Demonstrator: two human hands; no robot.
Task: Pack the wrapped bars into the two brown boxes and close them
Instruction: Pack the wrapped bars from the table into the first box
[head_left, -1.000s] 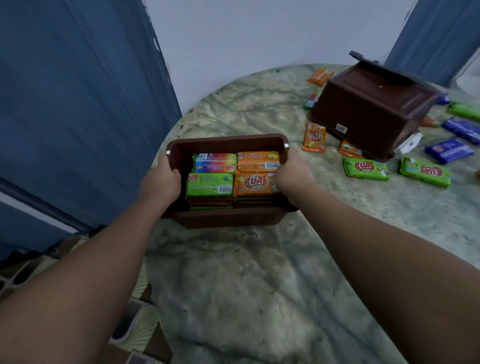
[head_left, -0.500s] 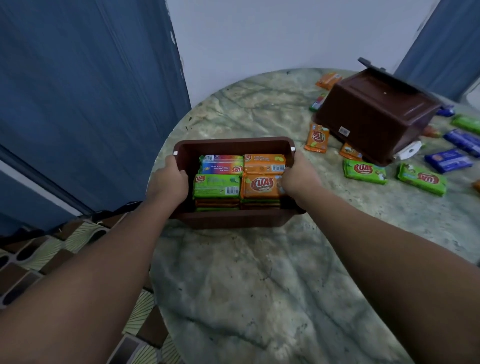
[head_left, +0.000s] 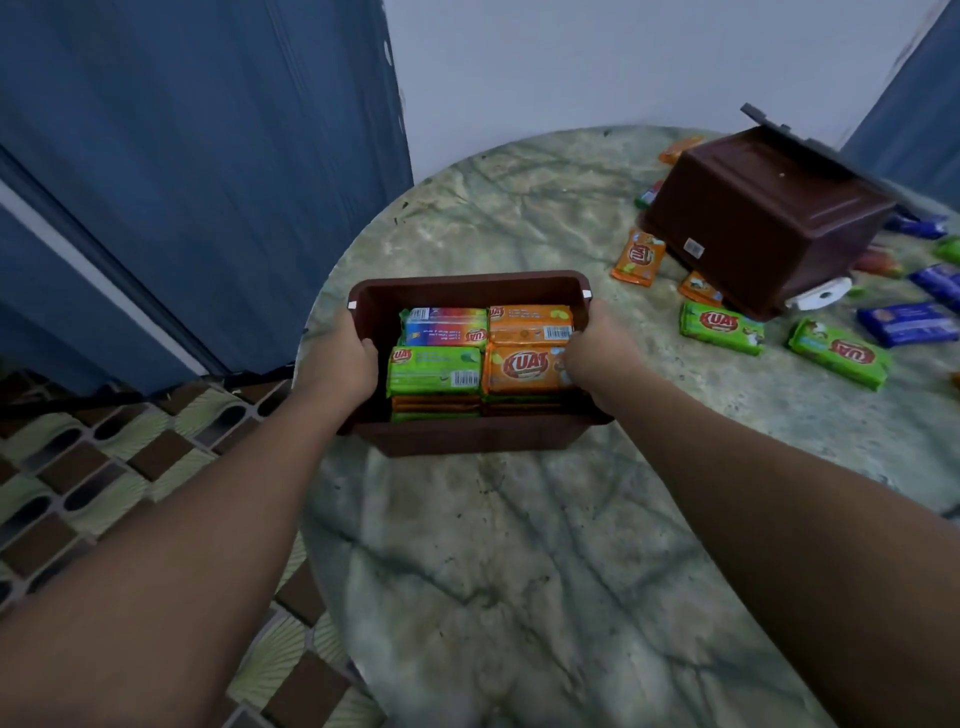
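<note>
Open brown box (head_left: 470, 439) sits at the left edge of the round marble worktop (head_left: 519, 571), lid off, packed with wrapped bars. Top layer shows four: a rainbow-wrapped bar (head_left: 444, 327) back left, an orange bar (head_left: 530, 325) back right, a green bar (head_left: 434, 371) front left, an orange KUAT bar (head_left: 524, 369) front right. More bars are stacked underneath, edges just showing; the count down there can't be told.

Left hand (head_left: 340, 364) holds the box's left wall, thumb hooked over the rim, a holding grip on the box. Right hand (head_left: 597, 358) holds the right wall the same way, its fingertips inside against the front orange bar.

Second brown box (head_left: 763, 218) lies well apart at the far right, tipped over with its bottom facing up, its lid (head_left: 810, 143) sticking out behind it. Loose bars are scattered around it: two green ones (head_left: 722, 328) (head_left: 839, 353) in front, two orange ones (head_left: 638, 257) (head_left: 701, 288) against its near corner, one more orange (head_left: 680, 148) behind, at least three blue ones (head_left: 906, 325) at the right edge. A white object (head_left: 821, 293) pokes out from under the tipped box. Others at the edges are too cut off to count.

Patterned floor tiles (head_left: 104, 467) are at lower left.
</note>
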